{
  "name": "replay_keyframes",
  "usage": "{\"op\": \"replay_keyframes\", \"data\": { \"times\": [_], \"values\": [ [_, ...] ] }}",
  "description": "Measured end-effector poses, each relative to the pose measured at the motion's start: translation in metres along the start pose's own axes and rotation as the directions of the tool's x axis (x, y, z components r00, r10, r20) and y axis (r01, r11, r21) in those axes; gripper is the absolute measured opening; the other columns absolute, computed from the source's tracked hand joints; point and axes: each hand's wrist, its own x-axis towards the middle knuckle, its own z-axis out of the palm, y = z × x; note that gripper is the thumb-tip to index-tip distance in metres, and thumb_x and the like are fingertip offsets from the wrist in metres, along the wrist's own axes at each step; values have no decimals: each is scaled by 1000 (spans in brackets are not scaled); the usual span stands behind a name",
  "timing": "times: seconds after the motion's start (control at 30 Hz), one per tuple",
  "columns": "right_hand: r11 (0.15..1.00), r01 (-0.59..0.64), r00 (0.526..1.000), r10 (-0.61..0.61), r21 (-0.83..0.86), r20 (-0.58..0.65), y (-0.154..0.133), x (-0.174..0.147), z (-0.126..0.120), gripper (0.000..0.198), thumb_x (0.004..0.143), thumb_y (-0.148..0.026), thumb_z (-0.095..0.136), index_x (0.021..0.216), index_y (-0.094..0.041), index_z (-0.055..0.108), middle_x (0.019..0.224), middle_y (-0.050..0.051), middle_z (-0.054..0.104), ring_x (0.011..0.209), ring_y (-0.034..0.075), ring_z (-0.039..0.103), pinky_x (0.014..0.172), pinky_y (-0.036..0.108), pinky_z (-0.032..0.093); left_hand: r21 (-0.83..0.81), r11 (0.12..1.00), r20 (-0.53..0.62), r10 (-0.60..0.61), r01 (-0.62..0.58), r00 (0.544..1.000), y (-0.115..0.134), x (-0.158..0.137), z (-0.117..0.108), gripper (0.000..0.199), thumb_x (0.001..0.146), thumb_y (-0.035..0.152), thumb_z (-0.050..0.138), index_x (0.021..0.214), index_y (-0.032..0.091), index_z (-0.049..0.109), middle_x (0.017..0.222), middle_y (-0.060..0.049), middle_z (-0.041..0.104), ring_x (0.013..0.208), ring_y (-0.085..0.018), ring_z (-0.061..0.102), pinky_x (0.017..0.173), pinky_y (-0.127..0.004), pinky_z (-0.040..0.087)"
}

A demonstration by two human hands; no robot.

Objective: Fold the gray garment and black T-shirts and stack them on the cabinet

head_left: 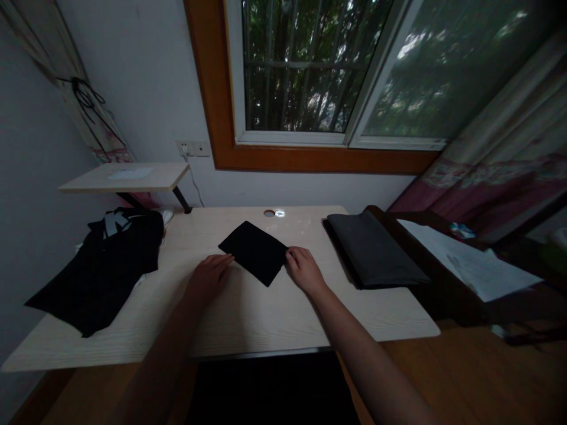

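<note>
Right hand [305, 270] pinches a flat, squared-off black cloth rectangle [257, 251], left hand's [208, 278] grip unclear; black printed garment [119, 268] at 9 o'clock lies rumpled, unfolded

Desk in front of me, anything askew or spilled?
The black fabric at left lies rumpled, unlike the flat grey bundle at right, and the black rectangle in the middle sits diagonally on the desk. No spill shows.

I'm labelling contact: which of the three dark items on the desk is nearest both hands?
The small flat black piece, with the left hand and right hand at its edges; the larger black cloth and grey folded item lie apart.
</note>
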Motion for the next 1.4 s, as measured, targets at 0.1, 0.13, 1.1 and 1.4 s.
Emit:
{"op": "replay_keyframes", "data": {
  "times": [0.1, 0.13, 1.1, 1.4],
  "values": [
    [1000, -4, 1000, 4, 5, 4, -1, 0, -3, 30, 104, -37, 43, 96, -22, 68, 98, 9, 69, 97, 25, 60, 96, 42, 45, 41, 997, 19, -66, 65, 998, -1, 2, 3, 49, 96, 23, 46, 145, 26, 52, 145, -5, 59, 131, -28, 53, 110, -52, 44],
    [1000, 1, 1000, -2, 16, 7, -1, 0, -4, 31, 104, -37, 44, 92, -22, 67, 93, 8, 69, 93, 24, 60, 94, 42, 45, 50, 995, 19, -89, 88, 996, -2, 2, 4, 49, 96, 24, 46, 145, 26, 52, 146, -5, 58, 132, -28, 52, 110, -52, 44],
    [916, 266, 951, -300, 299, 71, -14, -8, -17, 30, 103, -32, 48, 99, -26, 77, 85, 6, 62, 87, 21, 59, 81, 39, 51, 7, 999, -1, -46, 46, 999, -4, 4, 3, 41, 103, 34, 39, 139, 28, 58, 136, -5, 66, 124, -24, 56, 108, -48, 47],
    [934, 306, 931, -334, 182, 149, -18, -8, -13, 28, 102, -33, 52, 118, -29, 74, 98, 8, 64, 96, 23, 57, 86, 42, 51, -1, 999, -28, -38, 38, 999, -4, 3, 3, 40, 102, 32, 42, 139, 30, 58, 137, -6, 63, 126, -25, 54, 108, -51, 46]
  ]
}}
